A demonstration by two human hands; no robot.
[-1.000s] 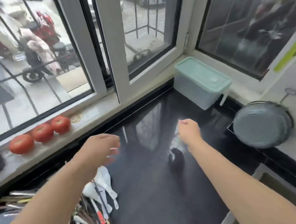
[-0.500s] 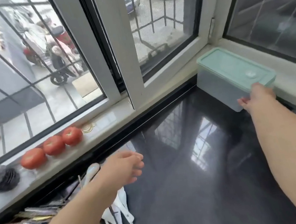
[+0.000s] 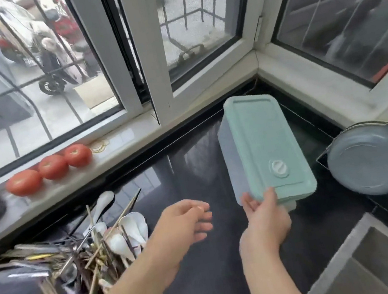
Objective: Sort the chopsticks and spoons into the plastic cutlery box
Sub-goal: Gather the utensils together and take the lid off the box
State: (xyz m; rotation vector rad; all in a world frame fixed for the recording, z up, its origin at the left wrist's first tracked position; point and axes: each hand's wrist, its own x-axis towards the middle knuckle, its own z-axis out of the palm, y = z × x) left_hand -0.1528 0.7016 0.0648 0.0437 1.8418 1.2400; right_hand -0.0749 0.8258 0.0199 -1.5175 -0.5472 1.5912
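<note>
While our right hand [image 3: 264, 219] gripped the near end of the lidded plastic cutlery box [image 3: 263, 146], thumb over the lid's edge and fingers curled beneath, the box hung tilted above the black counter [image 3: 208, 283] toward its far right corner. Our left hand [image 3: 186, 223] hovered loosely curled and empty beside the heap of chopsticks [image 3: 114, 224] and spoons [image 3: 134, 226] at the counter's left edge. We judged it best to set the box down flat near that heap before lifting the lid.

Both forearms bare, no sleeves in view; left hand [image 3: 186, 221], right hand [image 3: 264, 222] ungloved.
</note>
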